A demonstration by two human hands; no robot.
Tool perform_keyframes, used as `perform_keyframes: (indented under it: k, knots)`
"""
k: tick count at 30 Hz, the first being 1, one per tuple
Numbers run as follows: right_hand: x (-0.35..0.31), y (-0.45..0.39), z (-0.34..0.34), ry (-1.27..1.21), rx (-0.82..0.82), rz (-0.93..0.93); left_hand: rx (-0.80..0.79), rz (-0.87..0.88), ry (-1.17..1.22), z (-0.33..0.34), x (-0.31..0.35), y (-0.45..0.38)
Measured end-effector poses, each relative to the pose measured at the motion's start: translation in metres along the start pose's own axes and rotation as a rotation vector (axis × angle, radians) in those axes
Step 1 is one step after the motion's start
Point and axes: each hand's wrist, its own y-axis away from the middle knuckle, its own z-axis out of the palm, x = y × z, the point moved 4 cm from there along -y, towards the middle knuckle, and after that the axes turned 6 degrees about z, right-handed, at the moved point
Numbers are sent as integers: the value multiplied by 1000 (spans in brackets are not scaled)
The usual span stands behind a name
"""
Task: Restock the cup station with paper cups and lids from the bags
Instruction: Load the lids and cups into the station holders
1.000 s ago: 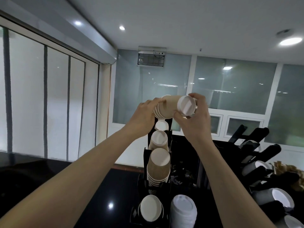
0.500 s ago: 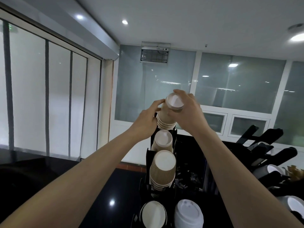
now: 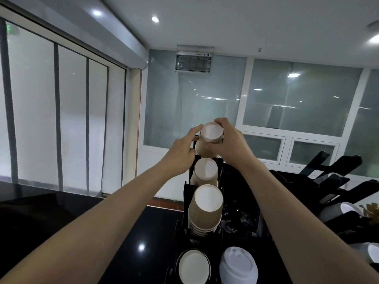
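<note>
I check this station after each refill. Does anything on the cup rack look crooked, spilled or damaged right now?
Nothing stands out. The right hand and left hand hold a stack of brown paper cups at the top slot of the black rack. The two stacks below sit nested in their slots, and the white lids are stacked neatly. No spills show.

A single wide-angle view comes from the person's head, facing forward toward 12 o'clock and tilted only slightly down, so ceiling and windows fill the upper half. Both forearms run in from 7 and 5 o'clock and meet near the centre, where the left hand and right hand sit at arm's reach. The black cup rack stands close below them toward 6 o'clock, on the dark tabletop. Straight lines bow near the edges (the lens is wide). No second view overlaps this one.
</note>
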Motion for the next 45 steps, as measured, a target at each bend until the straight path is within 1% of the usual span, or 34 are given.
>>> perform_keyframes:
  k: [5,8,11,19,22,29,36,45]
  knots:
    - [21,2,14,-16,-14,54,-66,-59,-26,13,-17,0]
    - [29,0,17,15,-3,48,-74,-86,-31,18,-25,-3]
    - [35,-1,20,45,-36,52,-72,-109,-37,21,-29,-5]
    - [39,1,22,96,-105,78,-84,-104,-83,24,-27,-5]
    - [40,3,20,16,-84,116,-79,-113,-60,23,-26,-4]
    - [35,23,10,-38,-48,107,-73,-142,15,20,-16,13]
    - [26,47,-13,-38,17,92,-27,-98,32,6,11,32]
    - [15,101,-39,-116,95,121,12,-44,93,-8,48,74]
